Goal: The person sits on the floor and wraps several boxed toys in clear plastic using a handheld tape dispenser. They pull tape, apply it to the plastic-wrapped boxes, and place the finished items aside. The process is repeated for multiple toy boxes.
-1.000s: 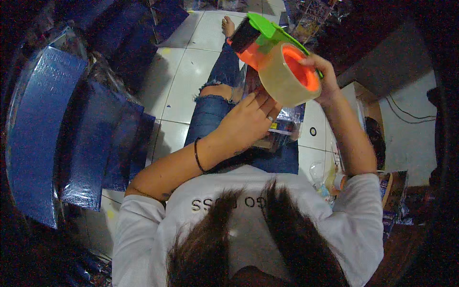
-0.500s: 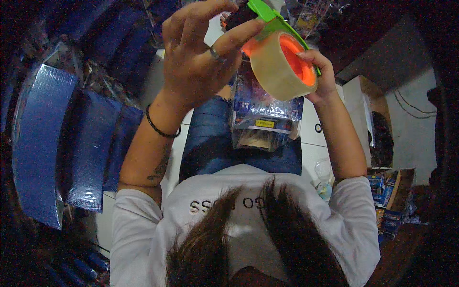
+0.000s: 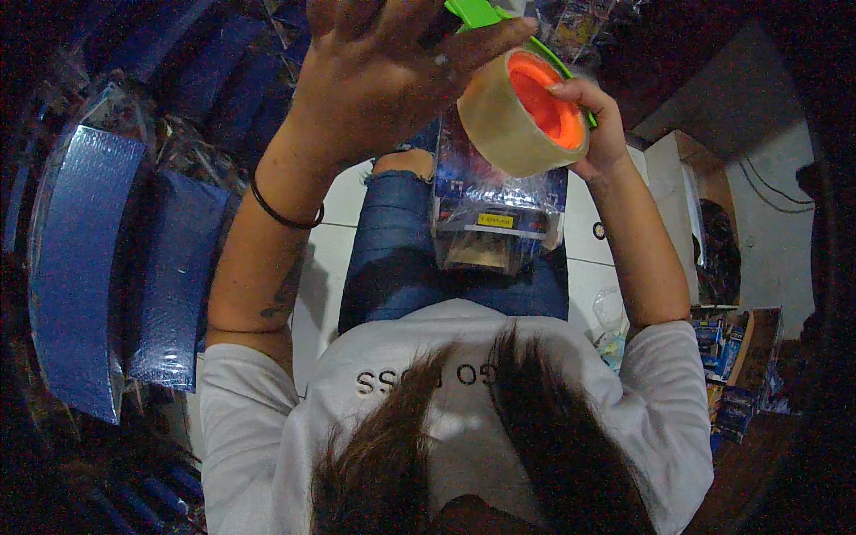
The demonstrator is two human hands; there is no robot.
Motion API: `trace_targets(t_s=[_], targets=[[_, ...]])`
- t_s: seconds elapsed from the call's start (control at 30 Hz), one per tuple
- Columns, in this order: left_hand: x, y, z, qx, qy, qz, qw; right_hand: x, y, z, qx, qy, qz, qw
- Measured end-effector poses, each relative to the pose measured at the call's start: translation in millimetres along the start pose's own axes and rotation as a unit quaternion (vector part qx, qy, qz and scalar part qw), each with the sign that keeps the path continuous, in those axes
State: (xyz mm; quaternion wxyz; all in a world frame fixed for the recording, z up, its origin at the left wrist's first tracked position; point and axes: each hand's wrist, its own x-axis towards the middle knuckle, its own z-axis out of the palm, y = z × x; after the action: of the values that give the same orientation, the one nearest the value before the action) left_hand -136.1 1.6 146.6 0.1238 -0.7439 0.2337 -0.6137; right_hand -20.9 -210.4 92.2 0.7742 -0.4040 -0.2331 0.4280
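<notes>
My right hand grips a tape dispenser with a green frame and an orange hub, its thumb at the hub's side. On it sits a wide roll of clear tape, held up above my lap. Close to the dispenser's left side, my left hand has one digit stretched toward the green part and the others apart, partly cut off by the upper edge. I see nothing held in it. Below the roll, a box in clear plastic wrap with a yellow label rests on my lap, its far part hidden by the tape.
Blue bubble-wrapped packages stand in a row at the left. To the right are an open carton and a stack of colourful boxes. White floor tiles show around my legs.
My left hand has moved up and left, its fingers now partly out of view. The dispenser in my right hand has turned and shifted slightly upward.
</notes>
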Motion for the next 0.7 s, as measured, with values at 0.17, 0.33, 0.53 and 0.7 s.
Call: trace_targets(t_s=[0.17,0.33,0.53,0.7], targets=[[1,-1,-3,-0.060,-0.007,-0.035,0.998,-1,0,1,-0.019,0.036,-0.017,0.999],[-8,4,-8,-0.104,-0.030,-0.069,0.992,-3,0,1,-0.048,0.020,0.004,0.999],[-13,1,-3,-0.064,0.018,0.020,0.998,-5,1,9,-0.049,0.081,-0.007,0.995],[-16,0,-1,-0.123,0.005,-0.022,0.992,-4,-1,7,-0.059,0.034,-0.009,0.998]])
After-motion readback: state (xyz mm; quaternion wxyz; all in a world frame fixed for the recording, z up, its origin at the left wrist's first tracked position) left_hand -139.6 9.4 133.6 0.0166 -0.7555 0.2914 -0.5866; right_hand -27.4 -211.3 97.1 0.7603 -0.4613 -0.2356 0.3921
